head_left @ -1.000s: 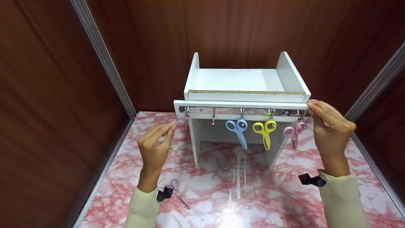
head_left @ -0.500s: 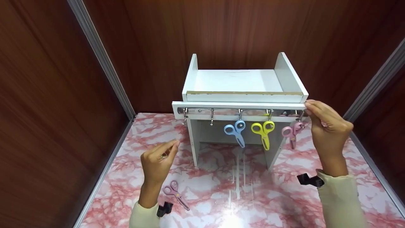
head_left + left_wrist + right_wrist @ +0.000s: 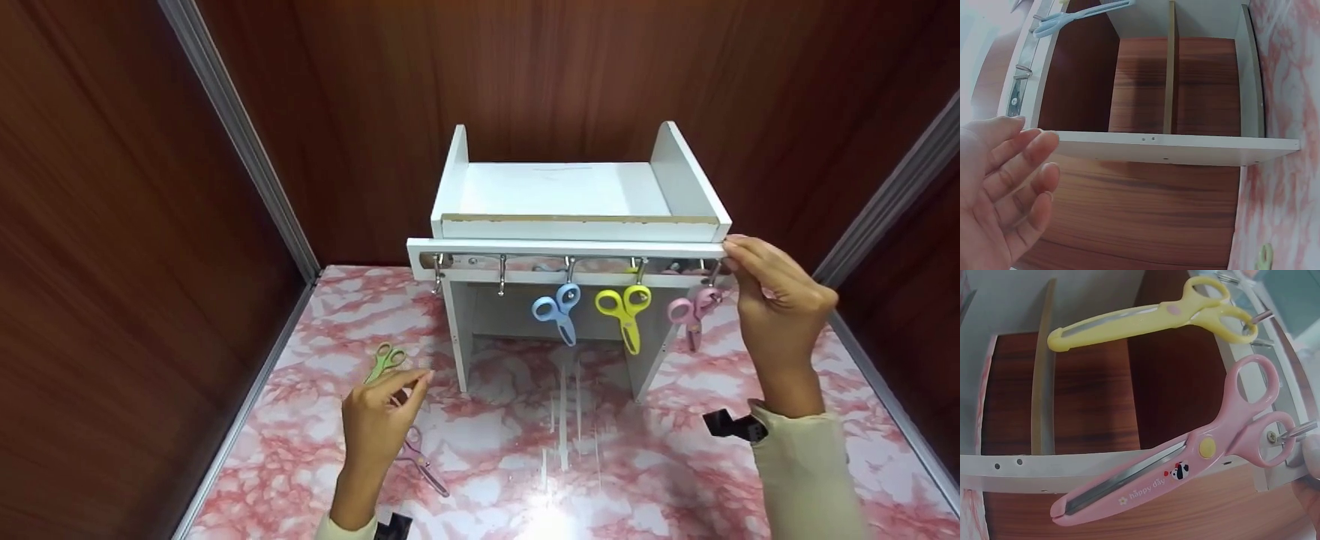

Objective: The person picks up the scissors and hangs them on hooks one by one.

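My right hand (image 3: 784, 307) pinches the right end of a white hook rail (image 3: 559, 247) on the front of a small white shelf. Three pairs of scissors hang from its hooks: blue (image 3: 559, 311), yellow (image 3: 628, 319) and pink (image 3: 694, 315). Printed letters and a panda mark the pink scissors in the right wrist view. Low on the left, my left hand (image 3: 379, 420) holds nothing, its fingers loosely bent. Green scissors (image 3: 384, 358) lie on the table just beyond it, and purple-pink scissors (image 3: 427, 472) lie beside its wrist, their handles partly hidden.
The white shelf (image 3: 697, 176) stands on a red-and-white marbled tabletop (image 3: 495, 442). Two hooks on the rail's left side, including one hook (image 3: 502, 274), carry no scissors. Brown wood-grain panels (image 3: 562, 75) close in the back and sides.
My left hand has dropped from beside the rail's left end toward me, and the green scissors have come into view behind it. The blue scissors swing slightly. My right hand keeps its hold.
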`<state>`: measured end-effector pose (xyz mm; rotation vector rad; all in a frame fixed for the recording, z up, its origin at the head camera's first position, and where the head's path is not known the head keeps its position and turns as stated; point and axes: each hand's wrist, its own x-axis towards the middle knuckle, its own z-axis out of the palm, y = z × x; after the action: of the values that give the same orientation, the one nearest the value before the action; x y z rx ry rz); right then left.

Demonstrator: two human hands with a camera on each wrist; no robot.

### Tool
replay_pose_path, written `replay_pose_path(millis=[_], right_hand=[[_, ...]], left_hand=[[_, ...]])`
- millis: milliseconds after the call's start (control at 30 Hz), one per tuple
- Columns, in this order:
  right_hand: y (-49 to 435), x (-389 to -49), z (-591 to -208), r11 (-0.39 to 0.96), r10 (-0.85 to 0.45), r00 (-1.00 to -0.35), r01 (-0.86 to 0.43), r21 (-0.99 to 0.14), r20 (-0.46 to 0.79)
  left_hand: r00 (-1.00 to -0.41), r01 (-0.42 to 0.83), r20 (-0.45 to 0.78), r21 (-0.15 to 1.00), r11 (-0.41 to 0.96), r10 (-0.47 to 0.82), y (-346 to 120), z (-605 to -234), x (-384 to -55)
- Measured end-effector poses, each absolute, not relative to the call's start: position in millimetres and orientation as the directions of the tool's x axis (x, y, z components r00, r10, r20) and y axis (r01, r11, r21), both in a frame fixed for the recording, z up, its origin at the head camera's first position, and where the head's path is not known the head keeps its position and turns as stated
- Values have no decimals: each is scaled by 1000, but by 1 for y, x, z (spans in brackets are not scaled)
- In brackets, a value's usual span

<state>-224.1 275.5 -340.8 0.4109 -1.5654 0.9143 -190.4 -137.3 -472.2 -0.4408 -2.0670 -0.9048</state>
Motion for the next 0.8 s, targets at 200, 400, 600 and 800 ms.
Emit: replay_pose_path(millis=[200, 400, 600, 800], right_hand=[[276, -225, -341, 619, 239, -225, -714, -327, 945], [275, -224, -341, 619, 240, -224, -715, -326, 945], [275, -225, -342, 617, 240, -227, -715, -329, 944], [275, -225, -342, 614, 242, -221, -719, -326, 945]], left_hand=[[-685, 483, 729, 465, 742, -11, -138, -482, -182], [-790, 385, 613, 499, 776, -2, -139, -492, -174], [-853, 362, 521, 551, 752, 29, -136, -502, -165], [-899, 306, 436, 566, 766, 37, -131, -508, -159]])
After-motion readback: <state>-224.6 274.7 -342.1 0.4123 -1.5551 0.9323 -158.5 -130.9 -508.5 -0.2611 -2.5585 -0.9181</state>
